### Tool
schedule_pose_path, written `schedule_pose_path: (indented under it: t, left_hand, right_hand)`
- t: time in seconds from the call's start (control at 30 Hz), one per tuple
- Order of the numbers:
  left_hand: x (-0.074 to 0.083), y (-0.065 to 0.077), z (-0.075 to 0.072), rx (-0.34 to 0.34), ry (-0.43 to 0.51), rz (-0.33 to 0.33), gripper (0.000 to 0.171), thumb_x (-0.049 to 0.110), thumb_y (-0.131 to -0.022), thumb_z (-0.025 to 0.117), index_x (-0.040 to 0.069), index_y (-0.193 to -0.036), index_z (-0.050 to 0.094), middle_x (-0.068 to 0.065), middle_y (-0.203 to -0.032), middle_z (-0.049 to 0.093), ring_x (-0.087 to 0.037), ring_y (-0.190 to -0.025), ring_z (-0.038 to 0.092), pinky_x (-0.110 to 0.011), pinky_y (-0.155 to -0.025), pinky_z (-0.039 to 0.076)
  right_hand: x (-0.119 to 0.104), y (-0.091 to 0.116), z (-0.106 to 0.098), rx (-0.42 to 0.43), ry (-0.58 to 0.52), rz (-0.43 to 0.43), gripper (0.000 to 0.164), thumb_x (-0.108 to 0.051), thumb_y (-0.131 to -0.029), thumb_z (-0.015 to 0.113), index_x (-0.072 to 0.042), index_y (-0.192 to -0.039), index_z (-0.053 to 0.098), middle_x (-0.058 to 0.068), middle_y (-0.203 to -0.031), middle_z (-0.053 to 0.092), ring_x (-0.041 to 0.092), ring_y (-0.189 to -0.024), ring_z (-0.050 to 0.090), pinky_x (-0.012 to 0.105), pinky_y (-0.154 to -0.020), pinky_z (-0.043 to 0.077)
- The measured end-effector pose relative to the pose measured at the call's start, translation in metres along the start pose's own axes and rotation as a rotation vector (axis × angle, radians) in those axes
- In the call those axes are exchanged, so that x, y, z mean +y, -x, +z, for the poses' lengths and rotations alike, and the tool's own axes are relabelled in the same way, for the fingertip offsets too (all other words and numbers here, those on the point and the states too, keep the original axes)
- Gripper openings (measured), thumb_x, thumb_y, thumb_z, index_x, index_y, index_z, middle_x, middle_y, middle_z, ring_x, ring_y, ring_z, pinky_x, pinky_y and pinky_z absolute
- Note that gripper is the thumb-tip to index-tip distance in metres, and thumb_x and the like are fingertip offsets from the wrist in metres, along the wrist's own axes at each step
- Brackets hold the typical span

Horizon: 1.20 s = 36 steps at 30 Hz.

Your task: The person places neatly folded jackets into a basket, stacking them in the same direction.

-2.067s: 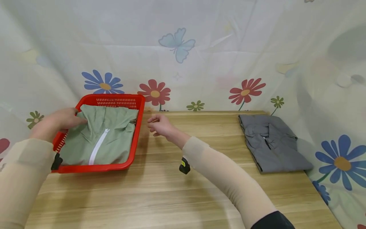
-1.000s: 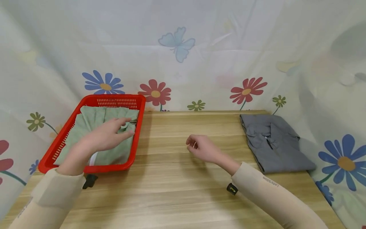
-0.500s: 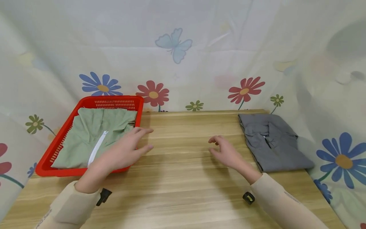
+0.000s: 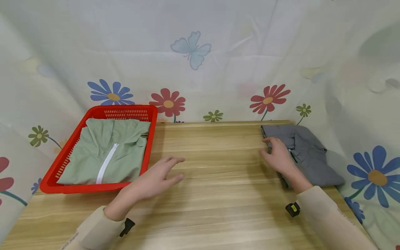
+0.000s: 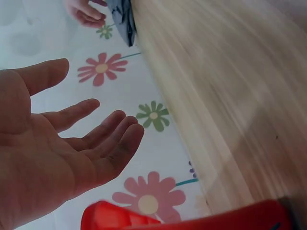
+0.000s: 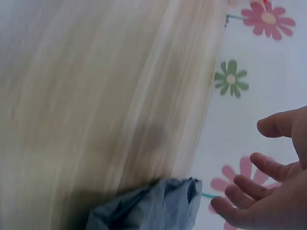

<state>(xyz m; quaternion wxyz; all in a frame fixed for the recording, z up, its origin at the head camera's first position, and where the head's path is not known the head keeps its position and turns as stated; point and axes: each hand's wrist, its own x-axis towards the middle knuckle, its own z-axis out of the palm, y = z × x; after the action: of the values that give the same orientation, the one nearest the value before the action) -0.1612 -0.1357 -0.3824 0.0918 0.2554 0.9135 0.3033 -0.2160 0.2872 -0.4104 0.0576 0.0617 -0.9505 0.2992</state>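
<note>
In the head view a folded grey jacket [image 4: 307,156] lies at the right end of the wooden table, a dark zip at its collar. My right hand [image 4: 279,156] hovers at the jacket's left edge with fingers apart, overlapping it in this view. Both the jacket and the loosely spread right hand [image 6: 268,182] show in the right wrist view. My left hand [image 4: 154,180] is over the table just right of the red basket [image 4: 150,146], fingers extended and holding nothing. Inside the basket lies a folded green jacket [image 4: 84,152] with a white zip.
A flowered cloth [image 4: 218,69] hangs behind the table [image 4: 212,201] and along both sides. The basket stands near the back left, close to the cloth. A black wrist strap piece [image 4: 293,209] shows under my right sleeve.
My left hand has left the green jacket and moved right, past the basket's rim. My right hand has travelled from beside the basket across the table to the grey jacket.
</note>
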Motion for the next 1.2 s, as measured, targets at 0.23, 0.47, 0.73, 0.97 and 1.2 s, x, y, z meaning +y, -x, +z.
schedule_pose_path:
  t: [0.23,0.47,0.73,0.97,1.2]
  left_hand:
    - [-0.001,-0.002,0.013,-0.01,0.039,0.022,0.052,0.031,-0.102,0.067,0.008,-0.147,0.053,-0.011,-0.141,0.053,-0.027,-0.125,0.053,-0.049,-0.103,0.048]
    - [-0.003,-0.002,0.024,-0.042,0.066,0.009,0.051,0.033,-0.103,0.065,0.006,-0.145,0.055,-0.013,-0.141,0.053,-0.031,-0.128,0.053,-0.051,-0.105,0.046]
    - [-0.008,0.001,0.032,-0.071,0.063,0.041,0.052,0.033,-0.104,0.063,0.001,-0.144,0.054,-0.016,-0.136,0.055,-0.031,-0.128,0.053,-0.052,-0.107,0.043]
    - [-0.01,0.0,0.036,-0.078,0.057,0.038,0.052,0.032,-0.103,0.063,0.002,-0.144,0.054,-0.016,-0.137,0.055,-0.029,-0.128,0.052,-0.051,-0.107,0.043]
    - [-0.011,-0.001,0.039,-0.105,0.076,0.007,0.051,0.028,-0.103,0.064,0.003,-0.146,0.053,-0.015,-0.14,0.054,-0.03,-0.131,0.051,-0.051,-0.108,0.042]
  right_hand:
    - [0.024,-0.011,-0.018,-0.004,-0.008,0.105,0.054,-0.017,-0.103,0.057,0.017,-0.142,0.041,0.043,-0.142,0.035,0.062,-0.133,0.027,0.072,-0.102,0.03]
    - [0.045,-0.018,-0.037,-0.051,0.078,0.257,0.062,-0.023,-0.106,0.05,0.02,-0.146,0.031,0.049,-0.144,0.023,0.068,-0.132,0.017,0.074,-0.102,0.027]
    - [0.067,-0.019,-0.049,-0.091,0.132,0.407,0.074,-0.027,-0.104,0.051,0.023,-0.149,0.02,0.052,-0.145,0.015,0.069,-0.135,0.01,0.075,-0.104,0.024]
    - [0.078,-0.018,-0.047,-0.143,0.17,0.434,0.076,-0.027,-0.102,0.049,0.027,-0.145,0.018,0.055,-0.142,0.018,0.07,-0.133,0.016,0.073,-0.108,0.023]
    - [0.084,-0.017,-0.042,-0.201,0.176,0.401,0.075,-0.025,-0.102,0.047,0.03,-0.143,0.018,0.057,-0.139,0.019,0.071,-0.128,0.023,0.074,-0.104,0.028]
